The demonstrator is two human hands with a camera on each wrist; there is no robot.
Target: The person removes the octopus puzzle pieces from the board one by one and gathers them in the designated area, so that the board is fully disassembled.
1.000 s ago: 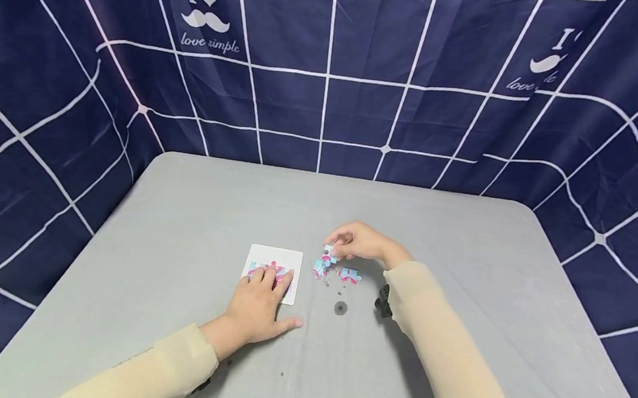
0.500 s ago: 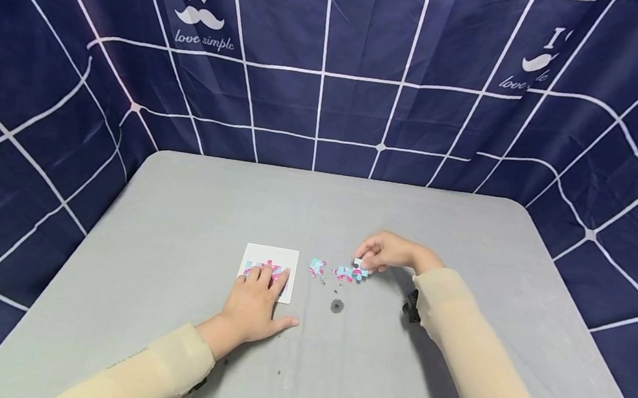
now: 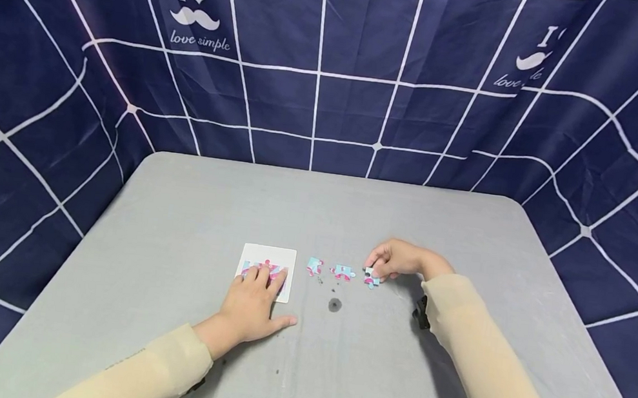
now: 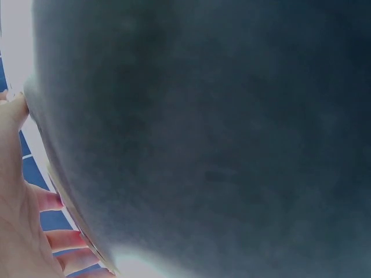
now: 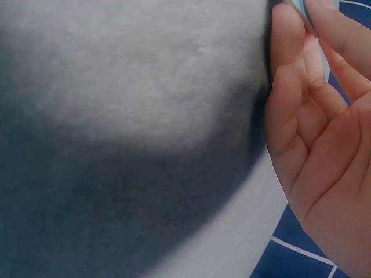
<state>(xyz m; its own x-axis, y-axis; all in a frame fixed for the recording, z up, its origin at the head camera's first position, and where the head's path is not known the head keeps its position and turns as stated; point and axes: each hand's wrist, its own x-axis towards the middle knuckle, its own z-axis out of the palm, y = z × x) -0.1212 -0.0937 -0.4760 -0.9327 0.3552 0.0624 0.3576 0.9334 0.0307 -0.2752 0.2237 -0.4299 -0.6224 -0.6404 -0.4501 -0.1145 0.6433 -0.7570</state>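
My left hand (image 3: 250, 302) lies with straight fingers over the lower part of a white square card or board (image 3: 269, 254). Pink and blue puzzle pieces (image 3: 267, 265) show on it, partly covered by the fingertips. To the right, my right hand (image 3: 403, 258) pinches a blue, white and pink puzzle piece (image 3: 371, 278) between thumb and fingers, low over the table. A sliver of that puzzle piece (image 5: 299, 6) appears at the top of the right wrist view. Two more puzzle pieces lie apart from each other between the hands: a left one (image 3: 314, 266) and a middle one (image 3: 343, 272).
A round dark spot (image 3: 334, 305) and small dark specks mark the grey table (image 3: 207, 207). A dark blue curtain (image 3: 357, 112) with white lines surrounds its back and sides.
My right hand has moved right with its puzzle piece, away from the left loose piece and past the middle one. The left hand has stayed on the white board.
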